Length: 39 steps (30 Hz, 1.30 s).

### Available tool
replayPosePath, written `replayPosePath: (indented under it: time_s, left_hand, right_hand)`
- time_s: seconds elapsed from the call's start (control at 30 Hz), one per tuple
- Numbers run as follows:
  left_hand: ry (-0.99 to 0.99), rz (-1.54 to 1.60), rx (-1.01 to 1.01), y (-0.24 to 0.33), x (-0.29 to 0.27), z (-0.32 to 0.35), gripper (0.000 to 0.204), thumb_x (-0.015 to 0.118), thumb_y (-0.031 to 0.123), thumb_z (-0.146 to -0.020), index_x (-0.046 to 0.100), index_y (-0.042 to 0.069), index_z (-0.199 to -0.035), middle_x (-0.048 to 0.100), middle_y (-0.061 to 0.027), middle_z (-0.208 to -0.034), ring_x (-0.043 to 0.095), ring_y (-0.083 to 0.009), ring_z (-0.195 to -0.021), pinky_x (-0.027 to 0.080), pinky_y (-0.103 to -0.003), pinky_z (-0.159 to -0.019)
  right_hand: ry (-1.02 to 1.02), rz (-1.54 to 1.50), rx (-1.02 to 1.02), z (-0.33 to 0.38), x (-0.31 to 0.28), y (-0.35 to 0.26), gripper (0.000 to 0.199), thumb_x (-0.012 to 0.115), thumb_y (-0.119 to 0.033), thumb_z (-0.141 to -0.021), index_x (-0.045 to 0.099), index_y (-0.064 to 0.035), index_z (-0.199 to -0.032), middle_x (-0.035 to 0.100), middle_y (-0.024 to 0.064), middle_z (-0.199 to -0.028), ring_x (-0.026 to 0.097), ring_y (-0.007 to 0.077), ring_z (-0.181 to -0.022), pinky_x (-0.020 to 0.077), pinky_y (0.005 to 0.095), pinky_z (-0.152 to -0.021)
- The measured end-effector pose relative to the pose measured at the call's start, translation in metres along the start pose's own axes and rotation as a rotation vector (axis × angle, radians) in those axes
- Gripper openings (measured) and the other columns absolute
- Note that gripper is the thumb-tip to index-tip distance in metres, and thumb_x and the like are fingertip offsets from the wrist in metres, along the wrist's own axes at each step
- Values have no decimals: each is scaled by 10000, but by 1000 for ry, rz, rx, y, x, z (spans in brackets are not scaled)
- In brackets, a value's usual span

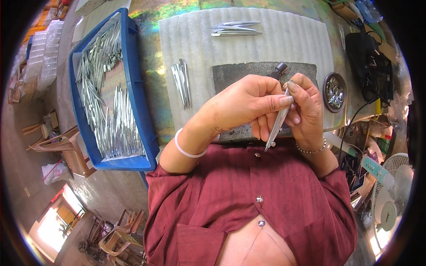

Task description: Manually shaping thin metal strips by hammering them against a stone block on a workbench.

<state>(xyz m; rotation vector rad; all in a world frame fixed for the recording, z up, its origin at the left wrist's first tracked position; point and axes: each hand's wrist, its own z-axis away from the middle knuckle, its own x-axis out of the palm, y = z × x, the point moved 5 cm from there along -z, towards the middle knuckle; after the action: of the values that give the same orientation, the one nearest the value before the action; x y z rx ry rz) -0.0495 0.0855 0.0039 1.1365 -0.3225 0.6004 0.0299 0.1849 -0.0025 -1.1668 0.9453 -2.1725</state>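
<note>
Close in front of my chest, both hands meet on a slim silver metal piece shaped like a drawing compass [277, 125]. Its pointed end slants down toward me, with a small round knob near the tip. My left hand [255, 99] is closed, thumb and fingers pinching the piece near its upper part. The fingers of my right hand [306, 104] close round its top end, partly hiding it. Behind the hands lies a dark stone slab [230, 75], bearing a dark tool with a rounded cylindrical end [280, 68]; the hands cover the rest of that tool.
A blue tray [134, 80] full of slim silver metal pieces stands left. Small bunches of such pieces [181, 85] lie on the white foam sheet [191, 40]. Right are a round dish [326, 86] of small shiny parts, a black bag [366, 62] and a fan [390, 195].
</note>
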Motion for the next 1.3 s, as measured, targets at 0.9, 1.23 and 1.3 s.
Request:
replayPosePath:
  time_s: [0.9, 1.23, 1.3]
  left_hand:
    - [-34, -292, 78, 37, 8, -26, 326, 580, 322, -911, 569, 29, -771, 571, -20, -575, 557, -80, -442, 414, -185, -389]
    - [-5, -102, 70, 22, 15, -1, 276, 577, 266, -918, 558, 34, -770, 581, -30, -561, 538, -74, -424, 407, -172, -384]
    - [32, -50, 77, 17, 14, 6, 261, 583, 244, -914, 550, 35, -763, 584, -33, -565, 535, -74, -418, 405, -170, -377]
  right_hand:
    - [72, -39, -223, -7, -13, -24, 140, 528, -119, -914, 512, -69, -784, 456, -23, -597, 330, 15, -379, 275, 166, -340]
    - [-113, -106, -94, 0, 1, -8, 159, 529, -158, -921, 501, -73, -791, 447, -17, -582, 312, 11, -381, 257, 161, -335]
    - [-118, -96, -71, 1, 6, -5, 160, 531, -157, -920, 502, -73, -787, 449, -17, -585, 312, 11, -382, 258, 160, -334]
